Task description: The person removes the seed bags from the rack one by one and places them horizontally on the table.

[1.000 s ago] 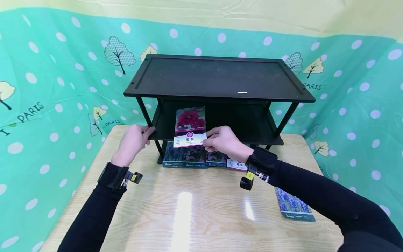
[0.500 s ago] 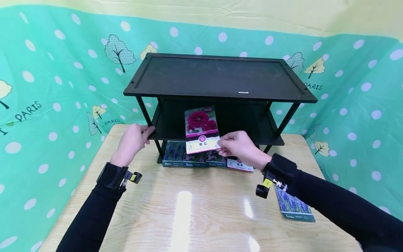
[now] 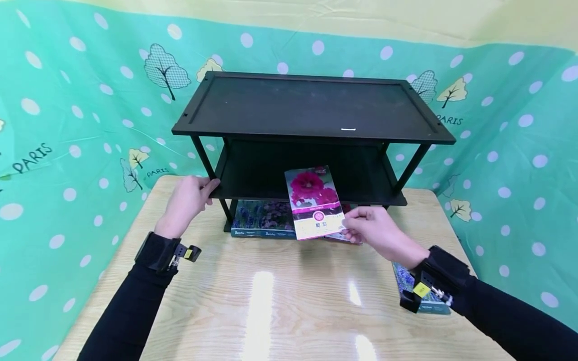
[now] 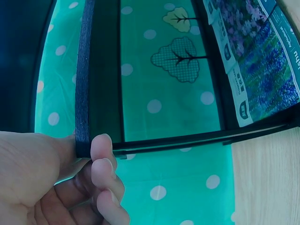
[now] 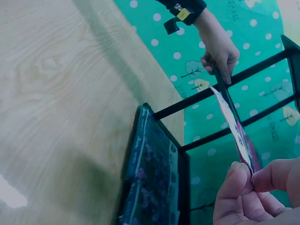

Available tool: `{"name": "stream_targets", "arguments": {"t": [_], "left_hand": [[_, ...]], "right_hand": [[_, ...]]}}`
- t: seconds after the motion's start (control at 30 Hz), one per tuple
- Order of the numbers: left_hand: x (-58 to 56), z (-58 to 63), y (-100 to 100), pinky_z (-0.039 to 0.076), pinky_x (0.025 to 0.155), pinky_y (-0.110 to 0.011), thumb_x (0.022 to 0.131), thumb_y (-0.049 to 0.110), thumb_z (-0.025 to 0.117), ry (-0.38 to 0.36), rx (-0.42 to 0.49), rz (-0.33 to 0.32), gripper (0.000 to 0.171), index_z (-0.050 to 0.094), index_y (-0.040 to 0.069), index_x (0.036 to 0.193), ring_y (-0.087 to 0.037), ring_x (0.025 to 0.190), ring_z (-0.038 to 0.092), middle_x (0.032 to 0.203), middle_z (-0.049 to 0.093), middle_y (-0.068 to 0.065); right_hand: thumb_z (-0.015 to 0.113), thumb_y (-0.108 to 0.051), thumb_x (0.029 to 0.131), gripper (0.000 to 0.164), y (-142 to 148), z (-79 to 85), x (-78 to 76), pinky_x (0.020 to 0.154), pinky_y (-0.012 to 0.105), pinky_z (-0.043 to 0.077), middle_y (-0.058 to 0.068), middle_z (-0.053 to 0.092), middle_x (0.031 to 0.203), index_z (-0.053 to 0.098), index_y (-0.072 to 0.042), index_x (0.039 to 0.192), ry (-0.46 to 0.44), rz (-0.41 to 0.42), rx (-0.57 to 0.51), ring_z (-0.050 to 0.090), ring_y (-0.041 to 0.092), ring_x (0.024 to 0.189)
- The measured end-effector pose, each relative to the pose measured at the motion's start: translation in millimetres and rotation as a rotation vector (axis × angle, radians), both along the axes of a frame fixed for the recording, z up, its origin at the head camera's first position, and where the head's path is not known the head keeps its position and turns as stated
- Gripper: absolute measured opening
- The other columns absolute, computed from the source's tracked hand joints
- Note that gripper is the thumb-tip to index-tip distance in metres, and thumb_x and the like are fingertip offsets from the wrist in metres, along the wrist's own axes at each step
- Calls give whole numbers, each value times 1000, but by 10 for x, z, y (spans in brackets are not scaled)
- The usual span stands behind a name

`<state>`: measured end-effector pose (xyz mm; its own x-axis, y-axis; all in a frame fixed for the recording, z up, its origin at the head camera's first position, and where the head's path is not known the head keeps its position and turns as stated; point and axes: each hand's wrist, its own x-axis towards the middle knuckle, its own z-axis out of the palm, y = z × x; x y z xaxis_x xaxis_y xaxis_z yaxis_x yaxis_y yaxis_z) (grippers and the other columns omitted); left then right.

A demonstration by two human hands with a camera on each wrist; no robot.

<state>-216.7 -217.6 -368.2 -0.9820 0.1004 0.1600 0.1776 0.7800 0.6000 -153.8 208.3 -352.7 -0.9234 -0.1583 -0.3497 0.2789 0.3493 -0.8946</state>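
My right hand (image 3: 379, 230) pinches the lower right corner of a seed packet (image 3: 311, 193) printed with pink flowers. The packet is tilted in front of the black rack's middle shelf (image 3: 253, 173); edge-on, it shows between thumb and fingers in the right wrist view. At the left, my left hand (image 3: 182, 205) grips the front corner of that same shelf, with fingertips (image 4: 102, 146) curled against the board edge in the left wrist view. Purple-flowered packets (image 3: 262, 215) lie on the bottom tier, several of them partly hidden behind the held packet.
The rack's top board (image 3: 311, 105) overhangs the middle shelf, on black posts (image 3: 412, 168). Another blue-flowered packet (image 3: 402, 276) lies on the wooden table (image 3: 217, 296) at the right, partly beneath my right wrist. A green dotted curtain (image 3: 90, 150) surrounds the table.
My right hand has drawn the pink-flowered packet rightward and toward me, away from the middle shelf, tilting it further. My left hand keeps its grip on the shelf corner.
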Motion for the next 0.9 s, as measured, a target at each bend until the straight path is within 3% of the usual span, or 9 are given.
{"name": "stream_targets", "arguments": {"t": [0.5, 0.7, 0.9], "left_hand": [[13, 21, 8, 42, 53, -35, 112, 33, 48, -14, -10, -9, 46, 69, 8, 80, -23, 57, 57, 63, 61, -6], [9, 35, 2, 45, 55, -36, 112, 32, 49, -6, -13, -12, 42, 74, 7, 89, -22, 55, 57, 64, 61, -5], [18, 55, 7, 46, 56, -36, 112, 32, 48, -25, -14, -13, 41, 75, 6, 93, -22, 55, 58, 65, 61, -6]], "right_hand": [[60, -10, 105, 27, 413, -66, 545, 75, 28, 58, 14, 70, 100, 59, 10, 123, -93, -17, -27, 65, 20, 84], [60, -14, 106, 31, 590, -207, 766, 73, 27, 58, 10, 70, 96, 58, 11, 124, -157, -21, -126, 64, 16, 80], [62, -14, 105, 27, 738, -350, 936, 71, 28, 56, 8, 69, 92, 62, 7, 122, -184, -60, -142, 62, 16, 79]]}}
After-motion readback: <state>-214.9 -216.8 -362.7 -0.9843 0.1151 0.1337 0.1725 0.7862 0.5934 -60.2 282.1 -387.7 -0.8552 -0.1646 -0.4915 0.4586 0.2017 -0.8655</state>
